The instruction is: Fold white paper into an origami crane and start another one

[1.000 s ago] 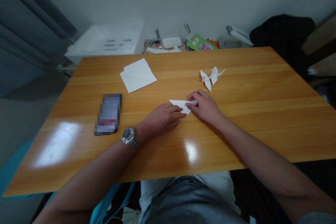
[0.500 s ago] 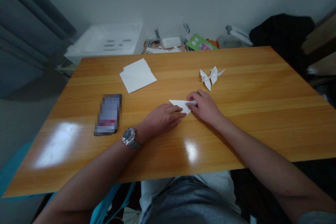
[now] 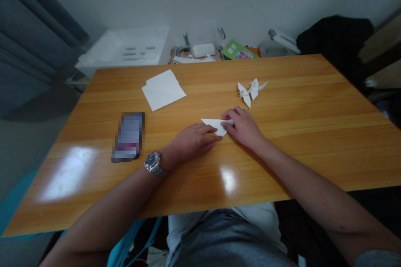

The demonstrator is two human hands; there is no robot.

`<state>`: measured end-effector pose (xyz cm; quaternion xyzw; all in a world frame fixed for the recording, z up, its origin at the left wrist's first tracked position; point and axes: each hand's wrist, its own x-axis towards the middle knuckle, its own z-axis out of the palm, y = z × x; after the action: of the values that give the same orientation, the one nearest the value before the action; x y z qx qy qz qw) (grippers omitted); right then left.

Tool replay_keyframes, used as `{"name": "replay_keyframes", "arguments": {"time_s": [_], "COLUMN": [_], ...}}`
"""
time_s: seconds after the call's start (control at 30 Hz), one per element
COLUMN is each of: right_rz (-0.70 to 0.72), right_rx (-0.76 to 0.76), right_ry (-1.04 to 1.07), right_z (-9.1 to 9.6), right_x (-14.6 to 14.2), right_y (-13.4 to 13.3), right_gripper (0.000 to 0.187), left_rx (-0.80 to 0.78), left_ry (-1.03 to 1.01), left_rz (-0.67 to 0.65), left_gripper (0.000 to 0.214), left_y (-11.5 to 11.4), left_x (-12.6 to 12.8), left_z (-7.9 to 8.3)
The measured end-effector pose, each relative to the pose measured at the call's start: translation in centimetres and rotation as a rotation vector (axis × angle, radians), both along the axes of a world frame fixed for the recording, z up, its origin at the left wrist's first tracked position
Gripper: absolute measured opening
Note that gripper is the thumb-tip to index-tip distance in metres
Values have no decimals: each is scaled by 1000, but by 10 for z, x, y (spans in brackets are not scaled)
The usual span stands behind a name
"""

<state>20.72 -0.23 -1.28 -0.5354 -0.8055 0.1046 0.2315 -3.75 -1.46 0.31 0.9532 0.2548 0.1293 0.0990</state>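
A small white folded paper (image 3: 215, 124), pointed at its left end, lies on the wooden table (image 3: 300, 142) between my hands. My left hand (image 3: 196, 141), with a metal watch (image 3: 154, 163) at the wrist, rests its outstretched fingers on the paper's lower left part. At the right end, my right hand (image 3: 243, 127) pinches the paper between thumb and fingers, which cover that end. Just beyond my right hand stand white folded-paper figures (image 3: 250, 91) with pointed wings, close together.
Flat white paper sheets (image 3: 164, 91) lie at the back left, and a phone (image 3: 129, 137) with a blurred screen is nearer on the left. Behind the table's far edge are a white plastic bin (image 3: 125, 46), a green booklet (image 3: 238, 51) and a clear box (image 3: 278, 46).
The view has shifted very slightly. Both hands keep the same hold on the folded paper, with no clear movement.
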Motion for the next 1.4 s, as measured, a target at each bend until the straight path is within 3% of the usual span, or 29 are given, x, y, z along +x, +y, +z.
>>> {"name": "replay_keyframes", "arguments": {"time_s": [0.33,1.03,1.23,1.4], "right_rz": [19,23,21,28], "right_rx": [2,0,-3,6], "right_ry": [21,36,37,39], "right_z": [-4,-3,-5,-5], "right_x": [2,2,2,2], "right_y": [2,3,4,5], "right_gripper": [12,9,10,10], "left_rx": [29,-128,-128,-72], "left_ry": [13,-60,-62,-29], "left_rz": [-21,-140,-102,-87], "left_gripper": [33,29,47,46], "left_y": [-1,7,6,4], "left_x": [0,-8,-7,-5], "left_z": [4,11,6,3]}}
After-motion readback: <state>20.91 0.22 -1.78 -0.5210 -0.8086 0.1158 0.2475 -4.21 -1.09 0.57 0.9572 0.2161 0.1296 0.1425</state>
